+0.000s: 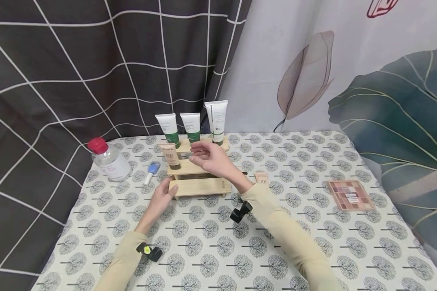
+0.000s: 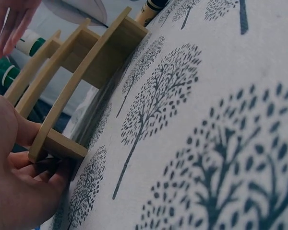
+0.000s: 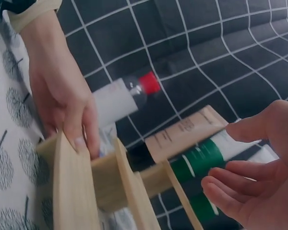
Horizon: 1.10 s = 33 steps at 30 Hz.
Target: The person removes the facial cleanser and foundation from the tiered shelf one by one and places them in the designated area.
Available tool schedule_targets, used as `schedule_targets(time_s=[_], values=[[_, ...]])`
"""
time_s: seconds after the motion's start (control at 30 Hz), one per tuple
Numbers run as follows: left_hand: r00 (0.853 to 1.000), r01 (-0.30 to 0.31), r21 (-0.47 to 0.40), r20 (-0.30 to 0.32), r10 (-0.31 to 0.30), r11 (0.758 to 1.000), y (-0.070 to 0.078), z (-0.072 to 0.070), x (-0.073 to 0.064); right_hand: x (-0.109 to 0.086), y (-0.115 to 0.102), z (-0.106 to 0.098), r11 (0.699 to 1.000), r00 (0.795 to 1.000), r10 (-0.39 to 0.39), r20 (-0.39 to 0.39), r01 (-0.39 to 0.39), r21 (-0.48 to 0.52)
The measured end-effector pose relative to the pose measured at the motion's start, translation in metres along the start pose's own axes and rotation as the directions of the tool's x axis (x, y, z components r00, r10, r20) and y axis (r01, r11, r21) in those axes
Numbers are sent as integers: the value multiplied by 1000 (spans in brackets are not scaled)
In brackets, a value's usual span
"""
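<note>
1. Head view: the wooden stand (image 1: 200, 186) was gripped at its left end by the left hand (image 1: 162, 196), thumb laid on top.
2. Well to the right of both hands, a palette (image 1: 351, 195) was set; nearer the right forearm, a beige tube (image 1: 262, 178) was partly hidden.
3. Beyond the left hand, leftward, a red-capped bottle (image 1: 113, 161) was placed.
4. The right hand (image 1: 215, 159) was held wide, thumb apart from fingers, above the stand.
5. Just left of it, a BB tube (image 1: 170, 155) was stood on the middle tier (image 1: 189, 167).
6. Behind it, three white-and-green tubes (image 1: 190, 123) were lined up.
</note>
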<state>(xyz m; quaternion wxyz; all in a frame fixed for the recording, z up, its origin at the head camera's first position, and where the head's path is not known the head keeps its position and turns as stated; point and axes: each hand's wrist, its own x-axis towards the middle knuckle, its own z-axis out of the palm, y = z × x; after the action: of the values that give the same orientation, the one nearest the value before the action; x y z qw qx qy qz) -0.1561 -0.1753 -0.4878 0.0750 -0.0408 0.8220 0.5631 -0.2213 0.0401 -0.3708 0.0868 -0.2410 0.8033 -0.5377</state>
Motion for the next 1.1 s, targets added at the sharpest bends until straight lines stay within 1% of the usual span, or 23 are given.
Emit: schedule_targets(time_s=[0.13,0.2,0.4,0.53,0.67,0.77,0.9,1.0,1.1], values=[[1000,5,-6,-1,-5,1000,2,0,-2,6,1,13,999,1000,-15,4,15,28],[1000,5,-8,-4,-5,1000,4,0,-2,8,2,18,998,1000,-20,-12,21,55],[1000,6,-6,4,-6,1000,5,1,0,16,3,28,991,998,7,-69,2,133],[1000,14,4,3,-14,1000,4,1,-1,21,6,36,985,998,25,-63,-14,172],[1000,21,5,0,-21,1000,4,-2,-3,26,8,44,979,999,7,-48,3,203],[1000,19,1,0,-19,1000,3,-2,-3,30,8,49,979,999,13,-45,-3,204],[1000,5,-4,1,-5,1000,1,0,-2,33,7,55,984,998,40,-46,-32,177],[1000,5,-6,-2,-5,1000,0,0,-1,35,8,59,989,998,27,-54,-19,149],[1000,9,-8,-4,-9,1000,0,0,-1,36,9,61,992,998,-5,-67,13,127]])
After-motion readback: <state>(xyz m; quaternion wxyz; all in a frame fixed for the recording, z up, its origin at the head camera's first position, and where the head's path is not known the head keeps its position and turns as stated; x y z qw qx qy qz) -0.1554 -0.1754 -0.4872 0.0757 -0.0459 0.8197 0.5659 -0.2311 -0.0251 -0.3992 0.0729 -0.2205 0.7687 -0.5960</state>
